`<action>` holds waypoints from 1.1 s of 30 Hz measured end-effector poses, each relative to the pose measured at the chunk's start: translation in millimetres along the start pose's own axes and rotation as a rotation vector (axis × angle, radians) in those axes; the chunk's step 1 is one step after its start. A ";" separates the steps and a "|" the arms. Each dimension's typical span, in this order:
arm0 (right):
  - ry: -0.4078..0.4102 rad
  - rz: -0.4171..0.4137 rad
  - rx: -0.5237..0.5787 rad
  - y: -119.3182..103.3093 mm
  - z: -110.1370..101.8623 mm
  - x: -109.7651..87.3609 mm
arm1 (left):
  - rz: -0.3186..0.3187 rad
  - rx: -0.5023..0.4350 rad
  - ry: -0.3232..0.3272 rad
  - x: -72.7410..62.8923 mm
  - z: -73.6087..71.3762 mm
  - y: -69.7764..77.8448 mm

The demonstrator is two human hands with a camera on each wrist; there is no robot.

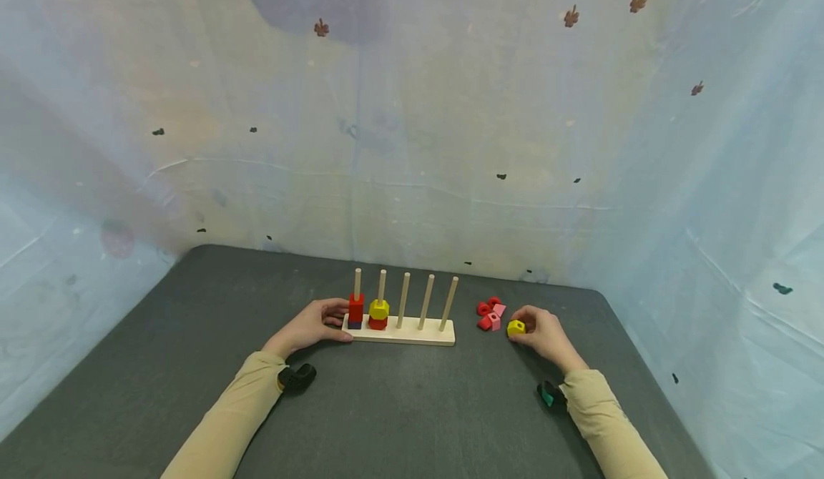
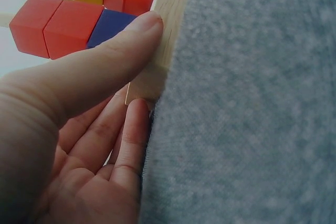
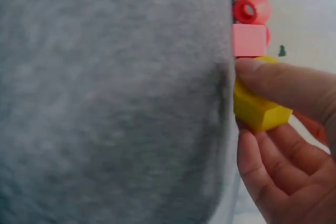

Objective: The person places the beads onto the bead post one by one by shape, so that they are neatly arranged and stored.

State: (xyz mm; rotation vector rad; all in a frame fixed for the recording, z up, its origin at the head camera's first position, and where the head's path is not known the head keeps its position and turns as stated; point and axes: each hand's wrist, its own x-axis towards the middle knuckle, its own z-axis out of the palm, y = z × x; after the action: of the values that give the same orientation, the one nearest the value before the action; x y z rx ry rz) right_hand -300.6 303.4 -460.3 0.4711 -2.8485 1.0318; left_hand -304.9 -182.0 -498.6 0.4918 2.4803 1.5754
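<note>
Your left hand grips one end of the pale wooden five-peg stand in the head view; well apart, your right hand pinches a yellow faceted block near red and pink pieces. The left wrist view shows your thumb beside a dark blue block. From the right wrist, the yellow faceted block seems light and stiff; pinch opposite flats.

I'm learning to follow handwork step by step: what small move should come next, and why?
Probably lift the yellow block toward the peg second from left: the right grip pinches it, the left grip holds the wooden base, and that peg has bare length above its yellow piece.
</note>
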 end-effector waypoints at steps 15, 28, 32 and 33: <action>0.192 -0.218 0.082 -67.6 -17.5 14.8 | 0.001 0.005 0.010 0.3 -1.0 -0.8; 0.231 -0.433 0.257 -191.8 -16.2 22.2 | 0.005 -0.007 -0.004 -0.8 -0.4 -0.2; 0.194 -0.501 0.311 -212.6 -6.2 32.1 | 0.008 -0.006 -0.002 -0.4 -0.5 -0.4; 0.184 -0.514 0.315 -217.5 -3.2 33.9 | 0.007 -0.006 -0.001 -0.1 -0.4 -0.7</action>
State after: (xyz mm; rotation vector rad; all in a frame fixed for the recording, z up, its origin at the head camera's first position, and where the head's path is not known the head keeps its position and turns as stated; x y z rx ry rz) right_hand -265.4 138.6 -318.7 1.0062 -2.2263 1.3211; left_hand -305.1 -182.7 -499.0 0.5009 2.4748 1.5843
